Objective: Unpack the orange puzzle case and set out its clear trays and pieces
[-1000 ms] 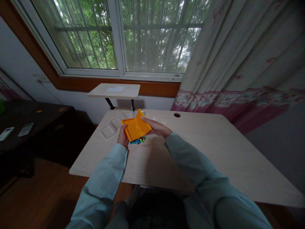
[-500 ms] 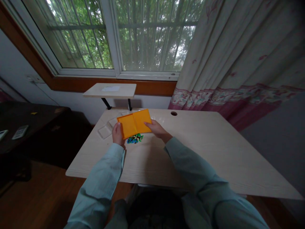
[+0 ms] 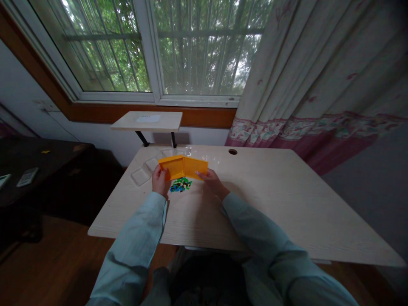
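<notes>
Both hands grip a yellow hinged case [image 3: 174,168], spread apart at its middle fold and held above the table. My left hand [image 3: 160,182] is closed on its left edge, thumb on the inner face. At the right edge, my right hand [image 3: 212,180] pinches the other half. The inside faces me and looks bare. Just below the case, a small pile of green, blue and pale little pieces [image 3: 180,185] lies on the table; their exact kind is too small to tell.
On the light wooden table [image 3: 270,204], clear plastic containers [image 3: 140,176] lie to the left of the case. A small raised shelf [image 3: 149,122] on black legs stands at the back left. The tabletop has a round cable hole [image 3: 233,151]. A dark table [image 3: 47,165] stands farther left.
The yellow case has tipped and its two halves now fold toward each other at a sharper angle. My right hand has moved slightly down and to the right. The pile has not moved.
</notes>
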`<state>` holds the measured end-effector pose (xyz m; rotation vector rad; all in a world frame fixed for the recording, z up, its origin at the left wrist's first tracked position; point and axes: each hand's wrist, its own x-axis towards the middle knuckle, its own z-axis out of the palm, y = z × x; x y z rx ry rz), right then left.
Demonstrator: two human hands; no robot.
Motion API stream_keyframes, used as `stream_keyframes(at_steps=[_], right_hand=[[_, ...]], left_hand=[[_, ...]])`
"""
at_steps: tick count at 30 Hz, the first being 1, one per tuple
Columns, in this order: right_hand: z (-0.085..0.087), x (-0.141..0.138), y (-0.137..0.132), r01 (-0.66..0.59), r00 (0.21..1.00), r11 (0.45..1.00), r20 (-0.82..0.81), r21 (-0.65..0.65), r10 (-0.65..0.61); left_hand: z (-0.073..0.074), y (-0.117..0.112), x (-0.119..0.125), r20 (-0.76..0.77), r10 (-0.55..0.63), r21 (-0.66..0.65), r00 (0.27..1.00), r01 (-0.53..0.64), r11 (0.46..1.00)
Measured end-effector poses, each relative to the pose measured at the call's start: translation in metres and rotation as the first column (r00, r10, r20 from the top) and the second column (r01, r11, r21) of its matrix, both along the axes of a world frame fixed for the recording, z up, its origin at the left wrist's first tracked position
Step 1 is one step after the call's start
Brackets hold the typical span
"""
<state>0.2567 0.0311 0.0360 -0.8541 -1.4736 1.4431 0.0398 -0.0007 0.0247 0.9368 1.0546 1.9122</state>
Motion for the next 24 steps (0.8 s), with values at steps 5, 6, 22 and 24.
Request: stream_keyframes(at_steps=[5, 6, 22, 24], right_hand=[[-0.016, 0.011, 0.003, 0.078, 0.995, 0.997, 0.069, -0.019, -0.077], [-0.018, 0.013, 0.003, 0.103, 0.991, 0.995, 0.086, -0.005, -0.102], [-0.011, 0.023, -0.003, -0.084, 0.996, 0.927, 0.063, 0.365, 0.065], [-0.012, 0.023, -0.001, -0.074, 0.997, 0.919, 0.054, 0.387, 0.057]], left_hand=[[0.001, -0.003, -0.004, -0.136, 0.115, 0.017, 0.984, -0.114, 0.993], [0.002, -0.004, -0.004, -0.154, 0.110, 0.026, 0.982, -0.107, 0.994], [0.018, -0.013, 0.005, -0.217, 0.061, 0.180, 0.974, -0.021, 0.983], [0.019, -0.013, 0.003, -0.268, 0.075, 0.187, 0.960, -0.025, 0.982]])
